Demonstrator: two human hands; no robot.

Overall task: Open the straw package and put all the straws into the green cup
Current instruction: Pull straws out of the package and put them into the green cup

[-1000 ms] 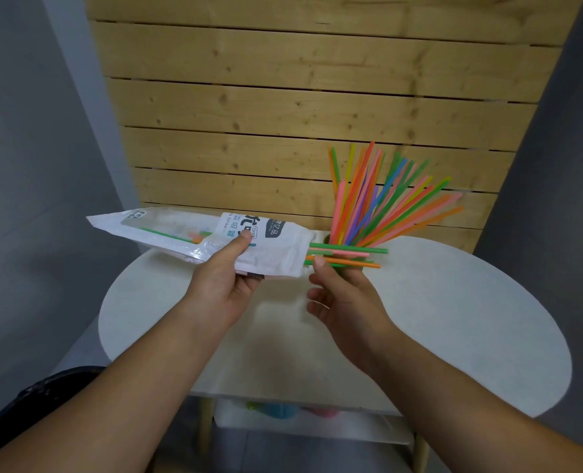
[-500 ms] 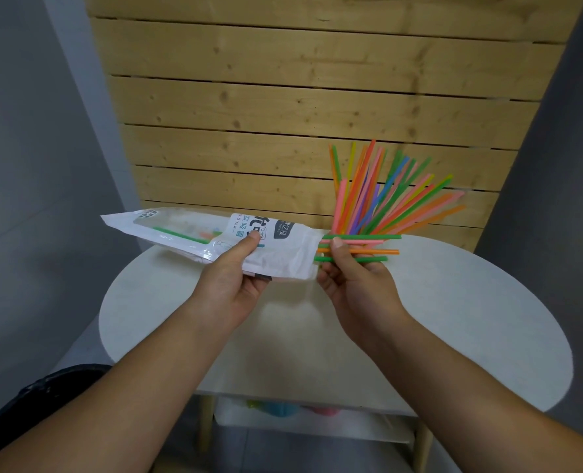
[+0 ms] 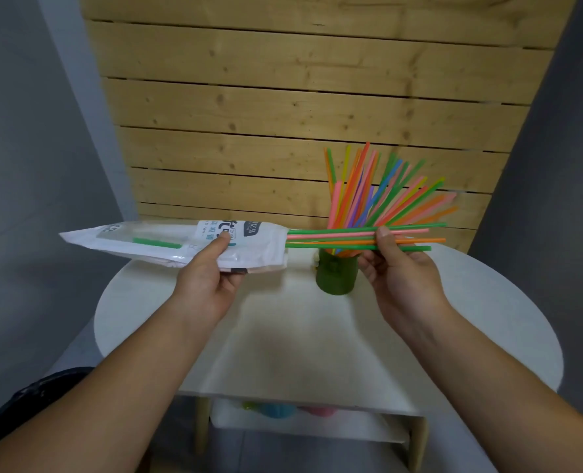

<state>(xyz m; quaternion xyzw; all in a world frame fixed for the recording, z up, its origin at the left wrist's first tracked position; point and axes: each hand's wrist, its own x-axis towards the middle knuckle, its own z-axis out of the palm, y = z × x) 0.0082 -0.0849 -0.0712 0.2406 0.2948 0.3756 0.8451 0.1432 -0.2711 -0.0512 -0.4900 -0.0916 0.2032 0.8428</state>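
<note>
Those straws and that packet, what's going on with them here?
A person is emptying a straw package into a green cup on a round white table. The left hand holds the package level, while the right hand pinches a few straws sticking out of its open end, partly pulled out. Many coloured straws already stand fanned in the cup. At least one green straw remains inside the package.

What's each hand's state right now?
Left hand: closed on the straw package.
Right hand: closed on a few straws partly out of the package.
</note>
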